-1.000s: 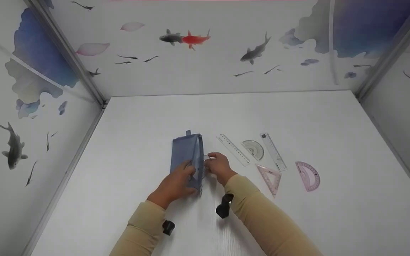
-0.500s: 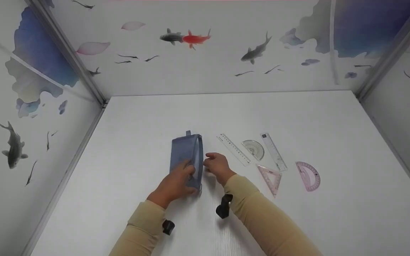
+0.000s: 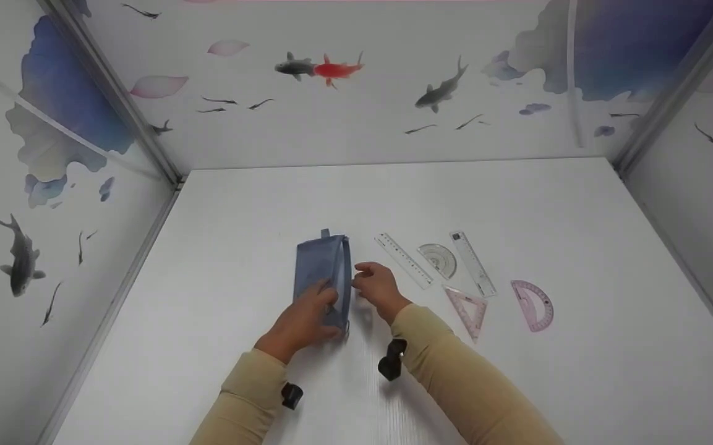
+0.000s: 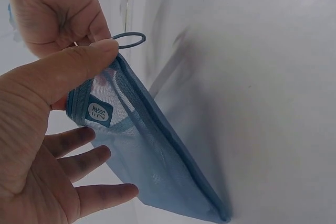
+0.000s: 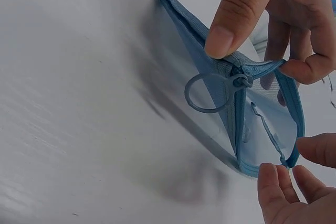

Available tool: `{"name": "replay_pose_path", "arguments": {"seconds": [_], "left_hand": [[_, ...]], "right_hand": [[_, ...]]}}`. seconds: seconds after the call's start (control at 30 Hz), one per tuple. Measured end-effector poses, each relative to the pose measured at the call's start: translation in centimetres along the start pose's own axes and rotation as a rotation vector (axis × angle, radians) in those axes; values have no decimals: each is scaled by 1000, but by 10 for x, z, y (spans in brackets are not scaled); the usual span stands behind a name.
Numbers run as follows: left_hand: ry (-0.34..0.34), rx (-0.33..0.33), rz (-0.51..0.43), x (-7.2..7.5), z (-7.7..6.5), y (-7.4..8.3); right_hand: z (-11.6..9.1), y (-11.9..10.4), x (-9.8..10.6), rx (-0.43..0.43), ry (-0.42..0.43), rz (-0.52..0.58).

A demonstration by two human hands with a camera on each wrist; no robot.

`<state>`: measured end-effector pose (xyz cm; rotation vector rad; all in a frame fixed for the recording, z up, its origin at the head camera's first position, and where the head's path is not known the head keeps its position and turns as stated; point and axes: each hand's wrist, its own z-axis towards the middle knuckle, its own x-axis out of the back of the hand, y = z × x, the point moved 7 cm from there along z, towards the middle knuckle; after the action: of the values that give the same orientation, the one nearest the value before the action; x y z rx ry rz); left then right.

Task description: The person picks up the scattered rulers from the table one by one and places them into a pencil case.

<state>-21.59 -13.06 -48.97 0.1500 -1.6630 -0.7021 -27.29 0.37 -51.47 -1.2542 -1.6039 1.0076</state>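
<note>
A blue mesh pencil case (image 3: 316,259) with an unzipped mouth faces the right. My left hand (image 3: 299,318) grips its near part, the thumb (image 4: 92,56) pressed on the fabric beside the ring-shaped zip pull (image 5: 210,109). The other left fingers spread loosely along the mesh in the left wrist view. At the mouth, my right hand (image 3: 382,290) has its fingertips (image 5: 270,177) at the rim, with the thumb apart from them. A thin strip (image 5: 268,129) runs inside the mouth. What lies deeper in the case shows only faintly.
Right of the hands lie a clear ruler (image 3: 402,259), a clear protractor (image 3: 438,259), another clear ruler (image 3: 472,262), a pink set square (image 3: 453,293) and a pink protractor (image 3: 522,303). Printed walls (image 3: 362,136) enclose the white table (image 3: 257,204).
A clear piece that showed between my right fingers and the case's mouth is out of sight now. The left hand keeps its hold; the right hand has barely moved.
</note>
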Motion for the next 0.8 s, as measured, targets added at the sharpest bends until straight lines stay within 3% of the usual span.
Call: {"name": "replay_pose_path", "arguments": {"seconds": [0.2, 0.8], "left_hand": [[-6, 9, 6, -1, -1, -1], [-12, 44, 2, -2, 0, -4]], "right_hand": [[-5, -6, 4, 62, -13, -40], [-23, -28, 22, 225, -17, -311]]}}
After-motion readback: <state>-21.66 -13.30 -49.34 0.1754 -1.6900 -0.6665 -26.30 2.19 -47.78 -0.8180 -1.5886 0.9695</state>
